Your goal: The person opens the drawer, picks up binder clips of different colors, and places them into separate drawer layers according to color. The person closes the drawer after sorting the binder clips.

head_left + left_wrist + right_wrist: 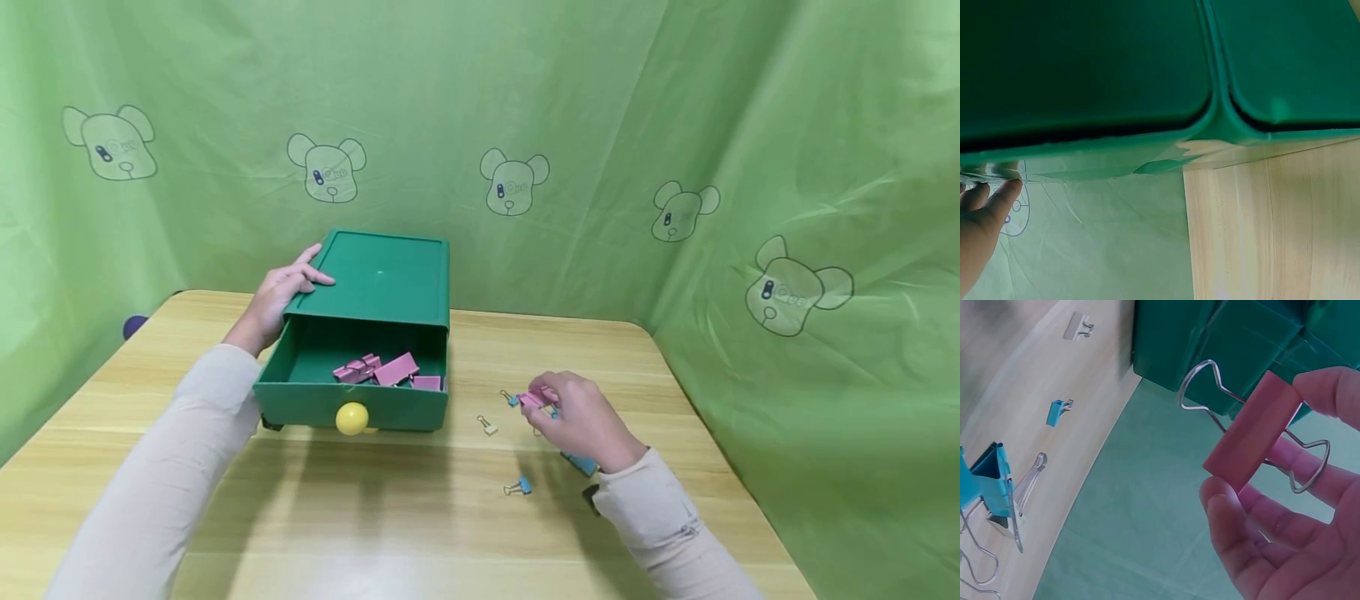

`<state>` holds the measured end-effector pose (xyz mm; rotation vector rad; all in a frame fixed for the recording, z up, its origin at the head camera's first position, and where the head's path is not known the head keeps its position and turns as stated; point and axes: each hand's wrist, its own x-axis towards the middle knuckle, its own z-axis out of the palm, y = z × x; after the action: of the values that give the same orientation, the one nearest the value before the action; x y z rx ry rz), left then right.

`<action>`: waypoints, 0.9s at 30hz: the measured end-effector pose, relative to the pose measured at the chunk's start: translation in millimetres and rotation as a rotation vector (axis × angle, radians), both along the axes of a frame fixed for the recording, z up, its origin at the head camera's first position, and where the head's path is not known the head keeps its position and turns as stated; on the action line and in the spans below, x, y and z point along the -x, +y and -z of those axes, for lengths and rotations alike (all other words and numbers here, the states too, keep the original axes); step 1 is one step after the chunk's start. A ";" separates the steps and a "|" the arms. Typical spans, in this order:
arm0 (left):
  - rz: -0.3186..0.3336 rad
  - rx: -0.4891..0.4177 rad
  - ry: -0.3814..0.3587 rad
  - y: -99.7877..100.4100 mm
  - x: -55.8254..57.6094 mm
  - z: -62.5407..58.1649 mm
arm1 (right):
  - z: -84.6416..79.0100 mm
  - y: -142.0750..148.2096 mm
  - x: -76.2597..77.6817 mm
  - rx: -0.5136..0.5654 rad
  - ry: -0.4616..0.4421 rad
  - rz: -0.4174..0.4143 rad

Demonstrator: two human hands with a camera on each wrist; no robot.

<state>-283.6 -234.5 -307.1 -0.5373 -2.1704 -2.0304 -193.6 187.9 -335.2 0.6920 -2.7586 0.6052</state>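
Observation:
My right hand (pixel 588 421) pinches a pink binder clip (pixel 1254 432) at its two ends, between thumb and fingertips, above the table right of the drawer box. Both wire handles of the clip are spread outward. My left hand (pixel 272 302) rests on the left edge of the green drawer box (pixel 386 275), fingers laid over its top. The box's drawer (pixel 300 406), with a yellow knob (pixel 352 418), is pulled out toward me. Several pink binder clips (pixel 396 369) lie inside it. In the left wrist view, only some fingertips (pixel 1004 197) show beside the box.
Around my right hand lie a small yellow binder clip (pixel 488 426), a small blue binder clip (pixel 523 485) and a larger blue one (pixel 580 463), partly hidden by the hand. Green curtains (pixel 585 100) enclose the wooden table (pixel 420 533) at the back and sides.

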 end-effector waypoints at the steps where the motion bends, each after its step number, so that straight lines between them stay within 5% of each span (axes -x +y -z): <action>1: 0.000 0.000 -0.002 0.1 0.0 0.0 | -0.7 -0.5 0.0 0.003 0.003 0.001; 27: 0.002 0.007 -0.008 -0.5 1.4 0.8 | -25.5 -13.4 2.6 0.073 0.101 -0.042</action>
<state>-285.0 -235.1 -307.9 -0.5328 -2.1828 -2.0305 -196.2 174.5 -309.7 0.7446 -2.6214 0.6577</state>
